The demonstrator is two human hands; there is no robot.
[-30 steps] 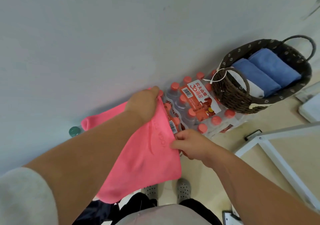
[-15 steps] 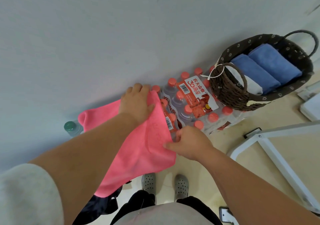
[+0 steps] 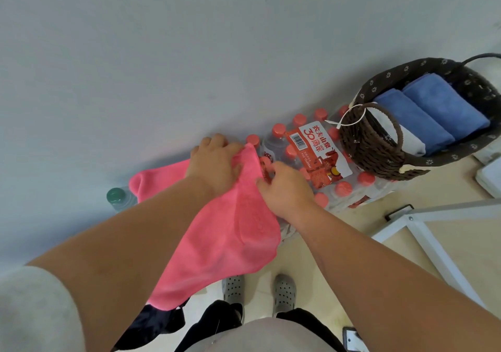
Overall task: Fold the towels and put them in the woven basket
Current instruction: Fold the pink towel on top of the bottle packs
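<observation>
Pink towel is draped over the left end of the shrink-wrapped bottle pack, near edge hanging off toward the floor, not yet folded small.

Left hand: grip closed on the towel's far corner, by the wall. Right hand: grip pinching the towel's right edge, fingertips mostly hidden.

Risks as I read it:
- Bottle caps make a bumpy surface, so the fold may come out skewed or creased.
- The hanging part is heavy enough to drag the cloth off the pack's near edge if either grip lets go.
- Dark cloth sits under the low end and could snag or get lifted along.
- Green-capped bottle stands just beside the towel's left corner; a hard tug could tip it.

Woven basket is on the pack's right end and holds two folded blue towels side by side plus a white one at the near side. Space left looks tight, so this one needs a compact fold.
</observation>
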